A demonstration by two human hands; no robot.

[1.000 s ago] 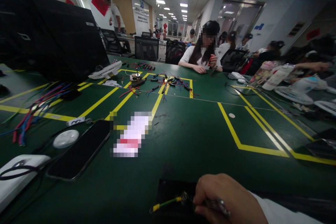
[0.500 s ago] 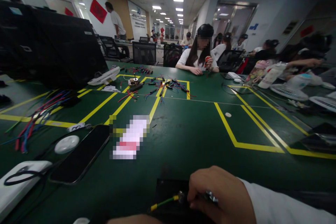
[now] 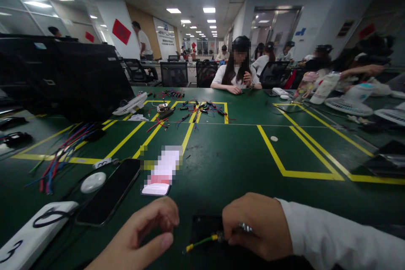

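My right hand rests at the near edge of the green table, fingers closed around a small metal tool that meets the end of a green-and-yellow wire. The wire lies over a small black pad. My left hand hovers just left of the pad, fingers loosely curled and holding nothing, its fingertips close to the wire's yellow tip.
A black phone, a white round disc and a white box with a black cable lie to the left. Bundles of coloured wires and wire pieces lie farther off. A person sits across the table.
My left hand has come into view from the bottom edge and risen beside the pad. The right hand stays on the tool and wire. The view has tilted up slightly.
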